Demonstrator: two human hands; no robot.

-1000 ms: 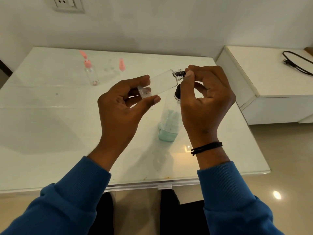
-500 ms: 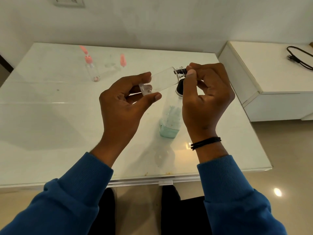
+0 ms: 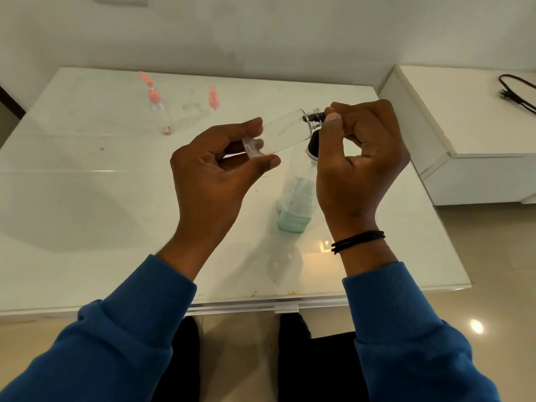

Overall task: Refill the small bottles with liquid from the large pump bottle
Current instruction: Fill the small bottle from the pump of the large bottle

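A small clear bottle [image 3: 282, 132] lies tilted in the air above the table, its base in my left hand [image 3: 214, 169], whose thumb and fingers grip it. My right hand [image 3: 356, 158] pinches the dark fitting [image 3: 313, 116] at the bottle's neck. Below and partly behind my right hand stands the large bottle [image 3: 297, 203] with pale green liquid in its bottom and a black collar. At the far left of the table stands another small clear bottle [image 3: 161, 117] with a pink pump top. A second small bottle [image 3: 200, 110] with a pink top lies on its side near it.
The white glass table [image 3: 87, 198] reaches to the wall. A white cabinet [image 3: 464, 117] stands to the right, a black cable [image 3: 516, 91] on its top. My legs show below the table's front edge.
Both hands with the small bottle have stayed in nearly the same place. The camera has tipped slightly, so the table sits a little higher in view.
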